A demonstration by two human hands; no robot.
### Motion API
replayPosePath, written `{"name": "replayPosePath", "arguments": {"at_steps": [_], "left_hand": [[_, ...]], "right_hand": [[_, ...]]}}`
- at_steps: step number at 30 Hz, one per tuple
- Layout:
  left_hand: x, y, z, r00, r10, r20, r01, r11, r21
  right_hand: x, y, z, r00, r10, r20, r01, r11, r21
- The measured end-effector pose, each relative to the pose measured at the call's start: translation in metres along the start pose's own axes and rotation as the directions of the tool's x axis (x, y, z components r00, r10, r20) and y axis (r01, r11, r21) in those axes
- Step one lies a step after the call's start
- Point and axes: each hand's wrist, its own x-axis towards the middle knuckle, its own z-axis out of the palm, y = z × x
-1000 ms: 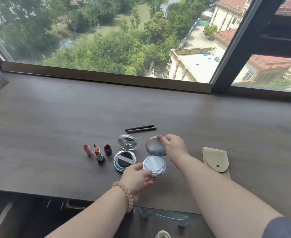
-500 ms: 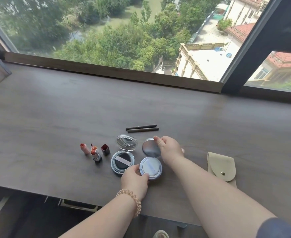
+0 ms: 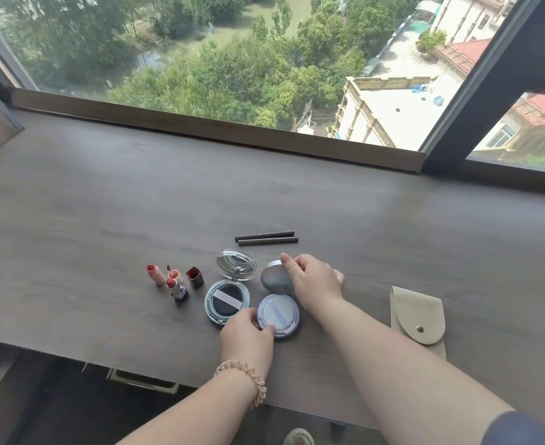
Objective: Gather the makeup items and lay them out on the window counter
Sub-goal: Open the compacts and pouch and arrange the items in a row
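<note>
A white cushion compact [image 3: 278, 315] lies open on the dark wood window counter [image 3: 88, 203]. My left hand [image 3: 247, 332] pinches its base at the near left edge. My right hand [image 3: 312, 277] holds the top of its raised mirror lid [image 3: 274, 279]. Just left of it a second compact [image 3: 226, 301] with a black puff lies open, its clear lid [image 3: 235, 264] tilted back. Further left stand an uncapped red lipstick [image 3: 177, 288], a pink lipstick tube [image 3: 156, 274] and a dark red cap [image 3: 195, 277]. Two thin dark pencils [image 3: 266, 238] lie side by side behind the compacts.
A beige snap pouch [image 3: 417, 316] lies flat to the right of my right forearm. The window sill and glass [image 3: 219, 126] run along the back. The counter's near edge [image 3: 72, 351] drops off to a dark floor below.
The white compact has settled lower onto the counter and its lid leans further back. Both hands stay on it; the view has tilted slightly.
</note>
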Motion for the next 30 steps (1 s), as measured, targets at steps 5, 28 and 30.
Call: {"name": "replayPosePath", "arguments": {"at_steps": [5,28,30], "left_hand": [[0.001,-0.001,-0.005,1.0,0.017,-0.026,-0.017,1.0,-0.008],[0.022,0.021,-0.033,0.988,0.093,-0.124,-0.116,0.974,-0.195],[0.021,0.029,-0.036,0.987,0.116,-0.112,-0.138,0.968,-0.212]], "right_hand": [[0.03,-0.008,-0.018,0.989,0.001,-0.147,0.006,0.999,0.05],[0.077,-0.005,-0.026,0.971,-0.145,0.19,0.225,0.825,-0.519],[0.066,0.002,-0.037,0.983,-0.137,0.122,0.179,0.868,-0.463]]}}
